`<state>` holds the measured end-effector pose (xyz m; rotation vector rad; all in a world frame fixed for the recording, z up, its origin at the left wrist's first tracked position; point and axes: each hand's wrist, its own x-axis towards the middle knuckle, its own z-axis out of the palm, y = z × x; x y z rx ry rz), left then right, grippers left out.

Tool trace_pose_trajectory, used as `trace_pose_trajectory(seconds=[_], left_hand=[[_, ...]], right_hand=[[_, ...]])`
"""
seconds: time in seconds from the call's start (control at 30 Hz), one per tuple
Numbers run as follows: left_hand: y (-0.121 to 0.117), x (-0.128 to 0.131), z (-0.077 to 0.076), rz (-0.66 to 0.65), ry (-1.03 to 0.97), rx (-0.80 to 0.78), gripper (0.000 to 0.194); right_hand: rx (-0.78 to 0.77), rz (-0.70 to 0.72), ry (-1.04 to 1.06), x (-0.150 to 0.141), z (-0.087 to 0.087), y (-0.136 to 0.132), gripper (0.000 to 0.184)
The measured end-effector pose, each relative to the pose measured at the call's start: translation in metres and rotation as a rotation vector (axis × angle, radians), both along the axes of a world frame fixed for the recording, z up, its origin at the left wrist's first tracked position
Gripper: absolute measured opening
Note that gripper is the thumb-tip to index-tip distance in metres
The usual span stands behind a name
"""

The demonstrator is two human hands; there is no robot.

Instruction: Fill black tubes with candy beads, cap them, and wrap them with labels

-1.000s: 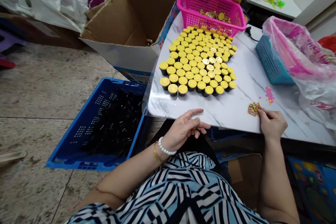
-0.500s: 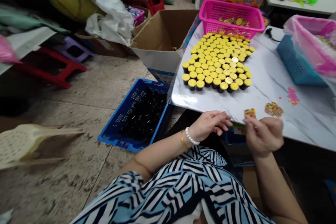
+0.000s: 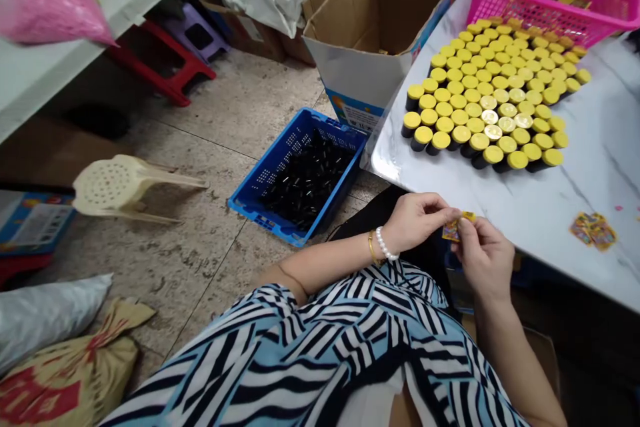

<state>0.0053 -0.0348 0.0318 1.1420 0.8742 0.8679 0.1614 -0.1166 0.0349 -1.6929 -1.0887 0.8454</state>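
A small yellow-and-orange printed sticker [image 3: 451, 231] is pinched between both hands just off the table's front edge. My left hand [image 3: 419, 219], with a pearl bracelet at the wrist, is closed with thumb and fingertips on its left side. My right hand [image 3: 484, 253] grips its right side between thumb and fingers. Beyond the hands, many black tubs with yellow lids [image 3: 479, 141] stand packed together on the marbled white table [image 3: 480, 193]. A small pile of similar printed stickers [image 3: 593, 231] lies on the table to the right.
A pink basket [image 3: 545, 10] stands behind the tubs. An open cardboard box [image 3: 355, 73] stands against the table's left side. On the floor, a blue crate [image 3: 250, 177] holds black tubs [image 3: 307, 180]. A cream plastic stool [image 3: 113, 187] lies farther left.
My hands have come together, and the left hand now also grips the sticker that only the right hand held. The view has swung left and down.
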Motion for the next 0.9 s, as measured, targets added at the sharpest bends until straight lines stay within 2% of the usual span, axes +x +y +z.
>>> trace_pose_trajectory(seconds=[0.1, 0.2, 0.47, 0.67, 0.9], left_hand=[[-0.006, -0.005, 0.007, 0.101, -0.036, 0.029, 0.055], [-0.012, -0.013, 0.015, 0.077, -0.056, 0.028, 0.057], [-0.017, -0.020, 0.024, 0.111, 0.011, 0.222, 0.043], [-0.014, -0.022, 0.021, 0.116, 0.049, 0.232, 0.040], [-0.010, -0.026, 0.020, 0.112, 0.055, 0.202, 0.036]], right_hand=[[0.111, -0.164, -0.054, -0.011, 0.002, 0.004, 0.048], [0.179, -0.222, -0.084, -0.018, 0.002, 0.007, 0.049], [0.281, -0.193, -0.195, -0.025, 0.003, 0.012, 0.049], [0.259, -0.163, -0.305, -0.022, -0.005, 0.010, 0.046], [0.350, -0.123, -0.373, -0.021, -0.005, 0.013, 0.039]])
